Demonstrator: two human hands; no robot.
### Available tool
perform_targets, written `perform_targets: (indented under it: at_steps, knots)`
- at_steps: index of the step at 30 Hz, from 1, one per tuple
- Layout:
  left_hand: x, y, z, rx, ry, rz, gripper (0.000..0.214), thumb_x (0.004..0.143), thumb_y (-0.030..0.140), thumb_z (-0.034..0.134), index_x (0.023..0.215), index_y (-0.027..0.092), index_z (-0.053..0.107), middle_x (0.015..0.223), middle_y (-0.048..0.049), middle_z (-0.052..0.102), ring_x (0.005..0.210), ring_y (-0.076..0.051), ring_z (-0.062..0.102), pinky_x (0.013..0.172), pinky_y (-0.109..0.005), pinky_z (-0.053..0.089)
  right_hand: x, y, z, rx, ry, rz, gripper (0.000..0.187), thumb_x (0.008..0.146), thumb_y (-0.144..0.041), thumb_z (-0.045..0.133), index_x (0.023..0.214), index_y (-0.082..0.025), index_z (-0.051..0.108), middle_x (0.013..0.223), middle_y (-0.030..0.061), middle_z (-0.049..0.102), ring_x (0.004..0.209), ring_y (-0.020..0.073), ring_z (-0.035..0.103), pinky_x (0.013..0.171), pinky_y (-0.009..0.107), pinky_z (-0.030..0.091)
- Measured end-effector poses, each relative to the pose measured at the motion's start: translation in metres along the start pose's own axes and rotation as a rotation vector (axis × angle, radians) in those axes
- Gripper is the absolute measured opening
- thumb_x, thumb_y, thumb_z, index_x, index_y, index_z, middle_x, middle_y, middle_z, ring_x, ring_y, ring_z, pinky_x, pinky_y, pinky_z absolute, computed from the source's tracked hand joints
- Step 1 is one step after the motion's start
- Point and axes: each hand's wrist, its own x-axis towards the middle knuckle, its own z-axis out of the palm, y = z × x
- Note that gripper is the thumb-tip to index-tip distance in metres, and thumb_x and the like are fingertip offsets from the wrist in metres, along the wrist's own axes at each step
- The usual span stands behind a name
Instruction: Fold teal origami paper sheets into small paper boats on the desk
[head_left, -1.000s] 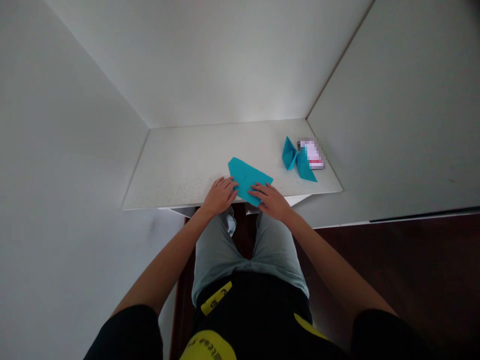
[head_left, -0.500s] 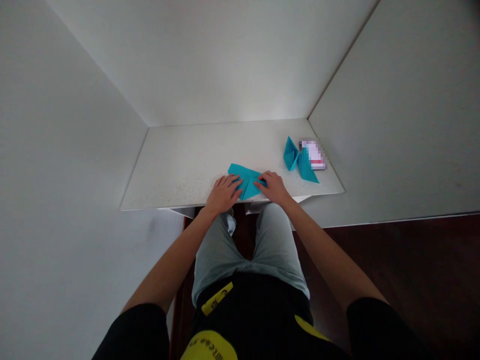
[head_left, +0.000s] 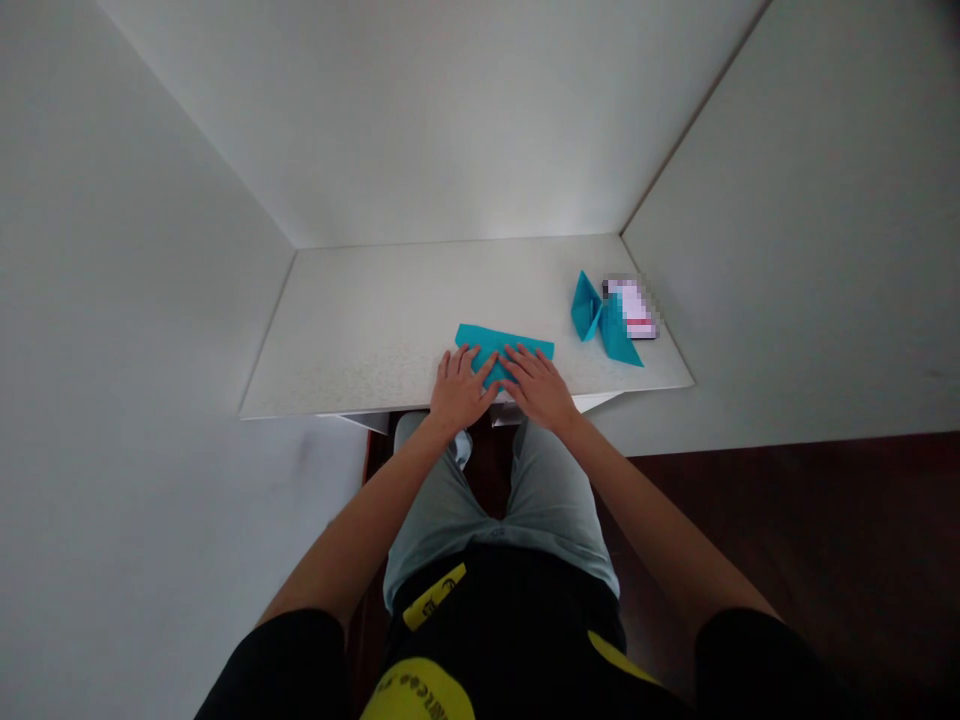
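Note:
A folded sheet of blue paper (head_left: 504, 338) lies flat near the front edge of the white shelf. On its left part rests my left hand (head_left: 459, 388), fingers spread and pressing down. My right hand (head_left: 538, 386) lies over the right part, its fingers stretched out flat too. The two thumbs come close together at the paper's near side. Both hands cover much of the lower half of the sheet, so its folds there are hidden.
Toward the right end of the white shelf (head_left: 360, 320) stand folded blue paper pieces (head_left: 586, 308), one (head_left: 619, 338) leaning against a blurred-out phone-like object (head_left: 639, 310). White walls close in the shelf at the back and both sides.
Both hands have moved closer together and flattened onto the paper. A raised right-hand flap of the sheet now lies folded down, and its far edge looks long and straight.

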Motion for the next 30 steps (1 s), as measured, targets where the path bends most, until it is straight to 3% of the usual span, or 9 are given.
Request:
perform_targets:
  at_steps: [3, 7, 11, 17, 26, 30]
  knots:
    - [0.000, -0.001, -0.001, -0.001, -0.019, -0.003, 0.062, 0.110, 0.051, 0.047, 0.168, 0.030, 0.049, 0.170, -0.0143, 0.049, 0.161, -0.037, 0.038, 0.134, -0.062, 0.024, -0.017, 0.005, 0.004, -0.050, -0.042, -0.019, 0.066, 0.115, -0.052, 0.035, 0.172, -0.019, 0.038, 0.177, 0.0129, 0.039, 0.165, 0.0327, 0.036, 0.136, 0.062, 0.021]
    - [0.000, -0.001, -0.004, 0.000, -0.036, -0.004, 0.062, 0.110, 0.051, 0.047, 0.168, 0.030, 0.048, 0.171, -0.0138, 0.048, 0.162, -0.036, 0.037, 0.135, -0.061, 0.023, -0.022, 0.025, 0.002, -0.087, -0.049, 0.036, 0.072, 0.115, -0.054, 0.031, 0.176, -0.016, 0.027, 0.179, 0.0145, 0.033, 0.166, 0.0332, 0.033, 0.137, 0.064, 0.019]
    - [0.000, -0.002, -0.005, 0.006, -0.051, -0.002, 0.062, 0.111, 0.050, 0.046, 0.169, 0.030, 0.046, 0.173, -0.0138, 0.046, 0.164, -0.036, 0.035, 0.135, -0.061, 0.022, -0.020, 0.030, 0.001, -0.110, -0.046, 0.110, 0.076, 0.115, -0.056, 0.030, 0.175, -0.010, 0.027, 0.179, 0.0185, 0.029, 0.167, 0.0357, 0.030, 0.136, 0.066, 0.019]
    - [0.001, -0.006, -0.001, 0.014, -0.053, 0.019, 0.062, 0.112, 0.051, 0.042, 0.169, 0.029, 0.046, 0.173, -0.0145, 0.045, 0.165, -0.035, 0.033, 0.135, -0.062, 0.022, -0.024, 0.006, 0.003, -0.050, -0.115, -0.107, 0.073, 0.115, -0.057, 0.033, 0.177, -0.020, 0.023, 0.181, 0.0108, 0.029, 0.169, 0.0295, 0.025, 0.139, 0.061, 0.016]
    - [0.001, -0.011, 0.004, -0.029, -0.022, 0.049, 0.060, 0.111, 0.049, 0.047, 0.168, 0.031, 0.047, 0.172, -0.0157, 0.046, 0.164, -0.036, 0.035, 0.133, -0.063, 0.025, -0.032, 0.044, -0.006, -0.028, -0.089, 0.036, 0.071, 0.115, -0.053, 0.037, 0.176, -0.020, 0.027, 0.178, 0.0148, 0.034, 0.166, 0.0331, 0.034, 0.134, 0.066, 0.025]
    - [0.002, -0.013, 0.001, -0.044, -0.014, 0.057, 0.054, 0.111, 0.040, 0.047, 0.164, 0.036, 0.052, 0.173, -0.0122, 0.045, 0.162, -0.034, 0.036, 0.131, -0.061, 0.028, -0.041, 0.035, -0.012, -0.024, -0.047, 0.052, 0.070, 0.112, -0.057, 0.045, 0.172, -0.020, 0.039, 0.174, 0.0150, 0.043, 0.161, 0.0345, 0.042, 0.133, 0.062, 0.028]
